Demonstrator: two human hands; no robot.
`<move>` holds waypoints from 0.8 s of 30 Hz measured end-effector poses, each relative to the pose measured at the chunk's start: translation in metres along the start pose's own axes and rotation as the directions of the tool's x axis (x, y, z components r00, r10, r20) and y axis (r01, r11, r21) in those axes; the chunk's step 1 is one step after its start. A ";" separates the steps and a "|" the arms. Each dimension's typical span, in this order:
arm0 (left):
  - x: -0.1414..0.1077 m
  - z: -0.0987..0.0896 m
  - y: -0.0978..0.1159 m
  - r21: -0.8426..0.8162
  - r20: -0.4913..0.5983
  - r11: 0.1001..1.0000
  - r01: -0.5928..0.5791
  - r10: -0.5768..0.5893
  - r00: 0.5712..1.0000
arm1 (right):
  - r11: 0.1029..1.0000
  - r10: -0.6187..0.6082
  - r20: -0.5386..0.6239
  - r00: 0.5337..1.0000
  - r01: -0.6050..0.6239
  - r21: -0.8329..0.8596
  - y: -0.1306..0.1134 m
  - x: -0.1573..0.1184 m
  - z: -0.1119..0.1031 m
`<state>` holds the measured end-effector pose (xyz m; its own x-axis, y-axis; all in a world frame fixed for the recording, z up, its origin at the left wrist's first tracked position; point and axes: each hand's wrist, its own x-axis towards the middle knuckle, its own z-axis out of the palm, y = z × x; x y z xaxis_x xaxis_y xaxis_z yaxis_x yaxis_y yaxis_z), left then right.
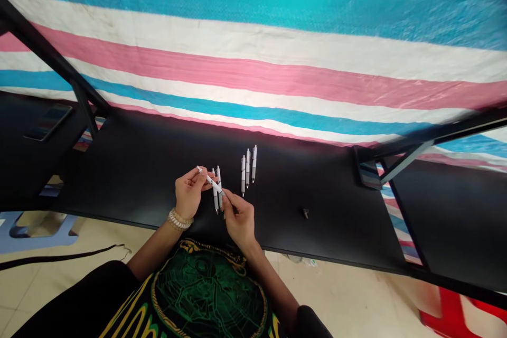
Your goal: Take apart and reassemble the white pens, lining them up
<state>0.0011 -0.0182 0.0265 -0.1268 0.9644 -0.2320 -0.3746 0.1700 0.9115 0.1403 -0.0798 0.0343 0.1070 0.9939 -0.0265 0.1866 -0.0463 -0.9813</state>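
A white pen with a grey grip (214,184) is held slantwise over the black table, one end in each hand. My left hand (190,190) pinches its upper end, near the clicker. My right hand (240,217) has its fingers closed round the grey lower end, so the tip is hidden. Just behind the held pen, two like pens (216,198) lie side by side, partly covered by it and my fingers. Farther right, a group of three white pens (248,168) rests on the table, tips toward me.
A small dark object (305,213) lies on the black table (285,190) to the right. Phones sit at the far left (49,121) and by the right frame post (369,174). Striped sheeting (253,82) hangs behind. A red stool (451,311) stands below right.
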 end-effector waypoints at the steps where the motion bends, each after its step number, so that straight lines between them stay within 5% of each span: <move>1: 0.000 0.000 -0.001 -0.007 -0.019 1.000 -0.004 0.004 1.000 | 0.997 -0.064 -0.031 0.997 0.063 -0.033 0.000 0.001 -0.001; 3: 0.001 0.000 -0.001 -0.037 -0.043 0.999 -0.002 0.001 0.999 | 0.994 -0.109 -0.053 0.993 0.109 -0.005 0.000 0.003 -0.001; 7: 0.003 -0.001 0.002 -0.073 -0.056 0.997 -0.009 0.005 0.998 | 0.988 -0.009 -0.016 1.000 0.011 0.156 0.000 0.005 -0.001; 10: 0.002 0.000 0.005 -0.095 -0.055 0.995 -0.021 0.016 0.998 | 0.987 -0.092 -0.066 0.994 0.100 0.123 0.000 0.006 -0.001; 24: 0.001 0.004 0.002 -0.083 -0.088 0.995 -0.061 0.054 0.995 | 0.989 -0.059 -0.112 0.992 0.074 0.130 0.002 0.005 0.001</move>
<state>0.0036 -0.0165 0.0297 -0.2268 0.9507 -0.2116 -0.4414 0.0933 0.8925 0.1402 -0.0745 0.0320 0.2044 0.9775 0.0530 0.0650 0.0405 -0.9971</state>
